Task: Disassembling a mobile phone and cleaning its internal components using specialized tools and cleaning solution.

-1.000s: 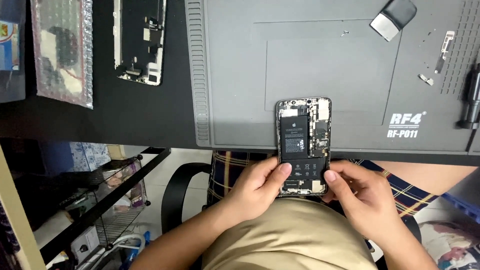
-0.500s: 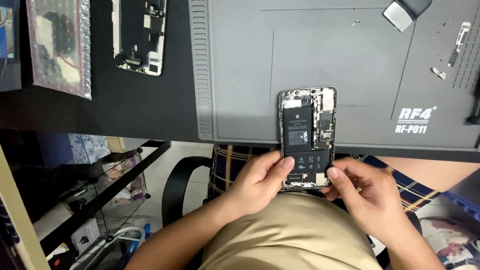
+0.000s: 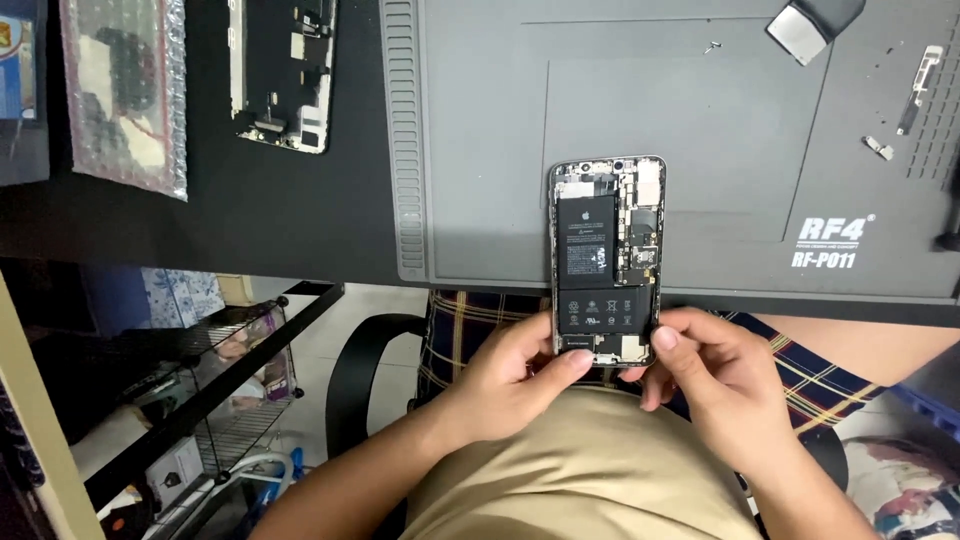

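Head view: you are gripping the opened black smartphone with exposed battery (image 3: 605, 262) at lower centre. Your left hand (image 3: 510, 385) and right hand (image 3: 722, 385) are both pinching its bottom end over the grey rubber mat (image 3: 480, 150).

I see a grey work mat (image 3: 480, 140) with white lettering on a black desk (image 3: 280, 230). The opened phone (image 3: 605, 262) shows a black battery (image 3: 590, 235) amid silvery parts. Below it are navy-and-yellow plaid shorts (image 3: 470, 320) and a khaki shirt (image 3: 590, 470).

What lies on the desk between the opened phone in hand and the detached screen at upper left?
Head view: only the ribbed edge of the grey mat and bare black desk.
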